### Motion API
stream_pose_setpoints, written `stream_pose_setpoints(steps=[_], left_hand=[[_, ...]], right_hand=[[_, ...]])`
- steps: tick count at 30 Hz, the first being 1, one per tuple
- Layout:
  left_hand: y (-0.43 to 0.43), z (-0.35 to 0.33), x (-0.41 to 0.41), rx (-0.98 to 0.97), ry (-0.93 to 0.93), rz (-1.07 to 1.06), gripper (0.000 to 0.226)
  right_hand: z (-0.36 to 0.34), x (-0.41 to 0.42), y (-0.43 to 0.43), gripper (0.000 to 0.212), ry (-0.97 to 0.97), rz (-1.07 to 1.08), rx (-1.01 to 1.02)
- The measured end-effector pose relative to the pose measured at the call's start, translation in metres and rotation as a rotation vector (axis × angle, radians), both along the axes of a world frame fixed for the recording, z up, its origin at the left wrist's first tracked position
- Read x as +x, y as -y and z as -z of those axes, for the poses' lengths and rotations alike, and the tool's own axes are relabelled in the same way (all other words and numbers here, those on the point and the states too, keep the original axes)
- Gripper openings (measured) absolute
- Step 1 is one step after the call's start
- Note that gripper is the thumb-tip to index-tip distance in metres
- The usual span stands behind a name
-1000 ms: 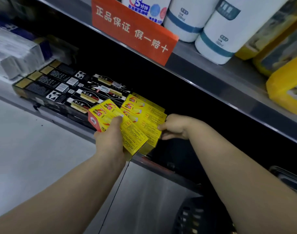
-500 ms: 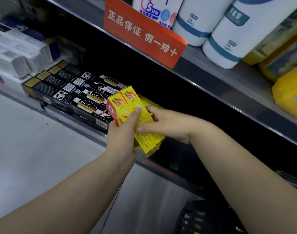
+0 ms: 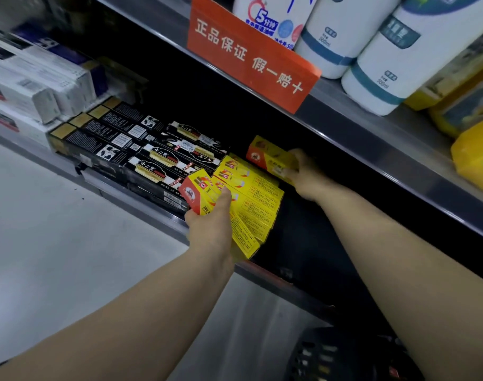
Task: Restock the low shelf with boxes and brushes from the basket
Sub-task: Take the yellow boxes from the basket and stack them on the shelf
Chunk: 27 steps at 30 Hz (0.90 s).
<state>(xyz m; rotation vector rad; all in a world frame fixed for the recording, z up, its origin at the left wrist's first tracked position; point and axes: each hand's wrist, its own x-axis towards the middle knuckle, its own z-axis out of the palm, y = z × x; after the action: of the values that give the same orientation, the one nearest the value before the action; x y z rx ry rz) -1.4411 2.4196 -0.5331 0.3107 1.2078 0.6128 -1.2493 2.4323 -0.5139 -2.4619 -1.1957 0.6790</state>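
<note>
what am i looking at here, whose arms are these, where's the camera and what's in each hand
No machine here: the grips are a person's two bare hands. The camera is worn on that person's head and looks down along both arms at a shop shelf. The left hand grips the front yellow box near the edge of the low shelf. The right hand holds the rear yellow box deeper in. Between them lies a row of yellow boxes, with black boxes beside it. On the shelf above stand white bottles and an orange sign. A dark basket shows at the bottom.
</note>
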Motion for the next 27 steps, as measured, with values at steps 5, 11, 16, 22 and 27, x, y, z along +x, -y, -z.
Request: stream_pose_setpoints(steps=[5, 11, 16, 22, 27], left_hand=[[-0.004, 0.002, 0.0, -0.01, 0.055, 0.049, 0.071], [-0.003, 0.002, 0.002, -0.022, 0.061, 0.055, 0.073], [-0.007, -0.004, 0.003, 0.02, 0.03, 0.031, 0.055], [0.0, -0.019, 0.005, 0.161, 0.163, 0.113, 0.025], [-0.001, -0.023, -0.001, 0.463, -0.131, 0.445, 0.056]], right_hand=[[0.034, -0.01, -0.016, 0.047, -0.04, -0.106, -0.174], [0.029, -0.008, -0.017, 0.052, 0.083, -0.197, -0.313], [-0.017, -0.045, 0.01, 0.042, -0.236, -0.303, -0.114], [-0.04, -0.084, 0.048, 0.062, -0.195, -0.409, -0.098], [-0.039, -0.059, 0.039, 0.034, -0.074, -0.16, 0.03]])
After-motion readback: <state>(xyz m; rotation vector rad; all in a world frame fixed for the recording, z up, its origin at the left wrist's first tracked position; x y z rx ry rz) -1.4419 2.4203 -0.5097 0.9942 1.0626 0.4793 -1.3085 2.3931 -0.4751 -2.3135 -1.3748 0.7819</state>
